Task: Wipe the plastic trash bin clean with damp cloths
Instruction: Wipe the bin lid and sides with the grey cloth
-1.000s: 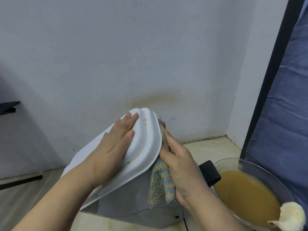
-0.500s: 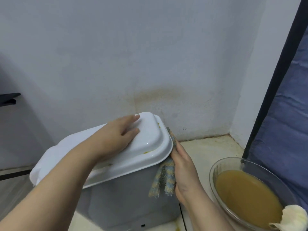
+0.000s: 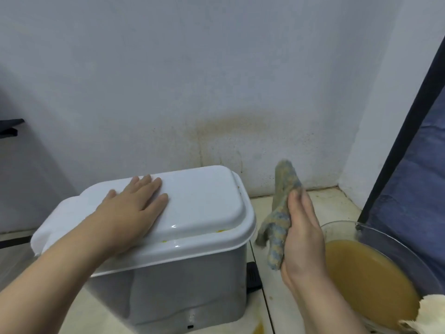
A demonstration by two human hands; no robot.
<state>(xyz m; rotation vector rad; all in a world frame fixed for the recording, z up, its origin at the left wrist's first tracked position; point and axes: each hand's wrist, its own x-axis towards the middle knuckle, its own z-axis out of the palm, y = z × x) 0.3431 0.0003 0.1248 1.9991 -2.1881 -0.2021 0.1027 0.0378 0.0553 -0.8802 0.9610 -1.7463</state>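
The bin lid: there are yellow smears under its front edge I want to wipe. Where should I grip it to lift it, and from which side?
Grip the lid by its overhanging lip at the right end, near the cloth, curling the fingers under from the right. The rim juts past the grey bin body there. The left hand lies flat on top, so it probably needs lifting off first.

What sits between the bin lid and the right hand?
Head view: only the cloth the right hand holds, then bare floor tile beside the bin lid.
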